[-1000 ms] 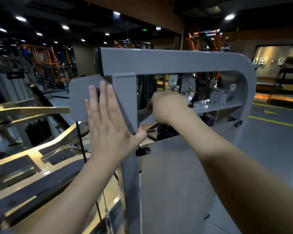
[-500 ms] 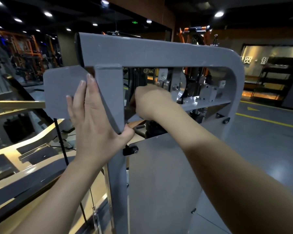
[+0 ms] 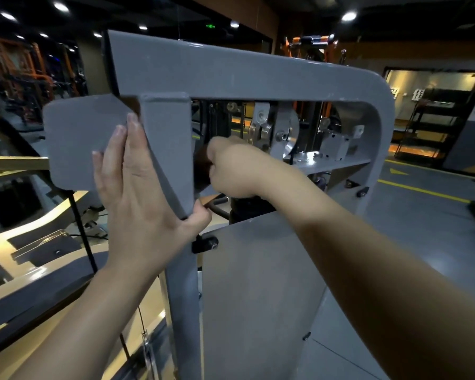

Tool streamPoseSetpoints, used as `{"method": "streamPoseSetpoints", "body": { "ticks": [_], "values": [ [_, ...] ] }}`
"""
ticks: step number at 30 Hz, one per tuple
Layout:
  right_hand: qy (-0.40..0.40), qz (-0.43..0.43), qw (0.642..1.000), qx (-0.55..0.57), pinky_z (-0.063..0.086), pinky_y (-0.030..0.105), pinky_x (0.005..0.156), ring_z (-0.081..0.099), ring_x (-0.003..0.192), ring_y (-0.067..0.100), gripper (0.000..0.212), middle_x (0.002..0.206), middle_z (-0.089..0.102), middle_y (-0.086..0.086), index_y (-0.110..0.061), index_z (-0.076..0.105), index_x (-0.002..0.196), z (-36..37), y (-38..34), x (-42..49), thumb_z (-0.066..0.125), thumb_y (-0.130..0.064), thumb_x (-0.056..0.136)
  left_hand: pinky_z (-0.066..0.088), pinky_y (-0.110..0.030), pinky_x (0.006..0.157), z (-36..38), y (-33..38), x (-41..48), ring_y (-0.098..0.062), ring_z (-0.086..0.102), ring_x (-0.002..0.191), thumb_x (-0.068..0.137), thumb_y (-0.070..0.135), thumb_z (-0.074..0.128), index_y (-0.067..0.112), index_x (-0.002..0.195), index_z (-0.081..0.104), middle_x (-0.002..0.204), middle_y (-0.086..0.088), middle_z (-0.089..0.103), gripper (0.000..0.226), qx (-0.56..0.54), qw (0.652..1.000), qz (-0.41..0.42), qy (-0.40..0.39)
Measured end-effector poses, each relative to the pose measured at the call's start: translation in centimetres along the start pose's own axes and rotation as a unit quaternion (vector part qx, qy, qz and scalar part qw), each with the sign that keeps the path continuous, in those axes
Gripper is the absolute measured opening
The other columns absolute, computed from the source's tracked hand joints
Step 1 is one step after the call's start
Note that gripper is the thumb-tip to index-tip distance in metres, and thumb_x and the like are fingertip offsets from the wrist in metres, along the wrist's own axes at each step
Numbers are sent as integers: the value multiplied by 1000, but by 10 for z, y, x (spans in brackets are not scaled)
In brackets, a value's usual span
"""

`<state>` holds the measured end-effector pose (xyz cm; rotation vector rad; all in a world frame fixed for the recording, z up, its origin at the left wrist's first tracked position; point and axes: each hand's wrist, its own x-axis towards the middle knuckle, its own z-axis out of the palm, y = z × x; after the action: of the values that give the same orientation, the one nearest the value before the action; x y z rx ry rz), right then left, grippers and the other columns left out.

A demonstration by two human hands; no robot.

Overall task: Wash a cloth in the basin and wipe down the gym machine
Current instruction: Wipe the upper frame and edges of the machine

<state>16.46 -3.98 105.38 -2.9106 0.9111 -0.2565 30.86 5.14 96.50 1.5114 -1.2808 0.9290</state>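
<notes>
Both forearms are bare up to the lower edge of the view; no sleeve, cuff, glove, watch, band or ring shows on either. The left hand (image 3: 137,185) shows its back, with short, plain, unpainted nails at the ends of its fingers. The right hand (image 3: 236,167) also shows its back and wrist, its fingertips hidden from the camera. No marks or jewellery can be made out on either wrist.

Left hand (image 3: 137,187) lies flat, fingers (image 3: 113,149) straight and together, thumb spread; right hand (image 3: 236,168) is fisted, forearm extended forward.
</notes>
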Motion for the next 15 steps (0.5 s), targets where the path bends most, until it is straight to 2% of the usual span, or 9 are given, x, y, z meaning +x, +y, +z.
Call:
{"method": "streamPoseSetpoints", "body": {
  "ticks": [2,3,4,5,6,8,10,13,15],
  "values": [
    [11,-10,999,41,49,26,67,62,77,8,27,86,66,-7,-26,65,81,-6,2,-6,54,-15,104,-4,-42,127,1,0,0,-26,9,154,72,35,79,-10,157,12,163,-12,15,116,-2,1000,3,2],
    [11,-49,996,73,53,24,88,67,99,3,23,104,74,-13,-31,76,98,-5,8,-18,57,-19,105,-4,-42,127,2,0,1,-26,9,154,73,37,77,-10,157,12,163,-12,15,116,0,1000,1,1],
    [11,-70,993,97,45,19,106,60,120,-5,26,125,70,-21,-35,76,117,-5,13,-29,58,-21,105,-5,-42,127,3,-1,1,-25,8,155,72,39,76,-9,157,12,164,-14,15,117,4,1000,-1,-1],
    [13,-75,990,117,36,14,112,51,130,-10,29,134,64,-25,-38,72,125,-6,18,-35,58,-22,105,-5,-42,126,4,-3,1,-25,8,155,72,39,77,-9,157,12,164,-15,15,118,8,1000,-3,-3],
    [20,-56,991,116,37,13,110,52,128,-10,29,132,65,-25,-40,73,122,-8,18,-34,59,-22,105,-6,-42,126,5,-3,1,-25,8,155,71,39,78,-9,157,12,164,-16,16,119,10,1000,-5,-4],
    [21,-18,997,75,50,20,84,66,100,7,28,104,72,-13,-40,70,90,-9,14,-21,57,-20,105,-6,-41,126,4,-1,0,-25,8,154,69,36,80,-9,157,12,164,-12,15,120,8,1000,-9,-3],
    [19,6,996,88,40,24,54,56,71,16,21,84,56,-1,-25,56,88,2,12,-7,51,-13,105,-6,-41,127,1,2,0,-22,7,154,69,33,83,-7,157,11,163,-5,12,121,0,1000,-13,-5],
    [28,-8,999,32,33,25,48,50,61,9,14,76,54,-4,-17,59,95,9,2,7,48,-11,102,-6,-41,127,-1,2,-1,-19,5,155,71,35,82,-5,158,9,165,-8,12,121,6,1000,-17,-10],
    [57,-47,992,102,44,24,62,60,73,-1,22,78,64,-17,-24,69,91,6,5,-9,53,-15,103,-5,-40,127,0,1,0,-19,3,155,73,39,79,-6,159,9,166,-15,15,120,6,1000,-16,-14]
  ]
}}
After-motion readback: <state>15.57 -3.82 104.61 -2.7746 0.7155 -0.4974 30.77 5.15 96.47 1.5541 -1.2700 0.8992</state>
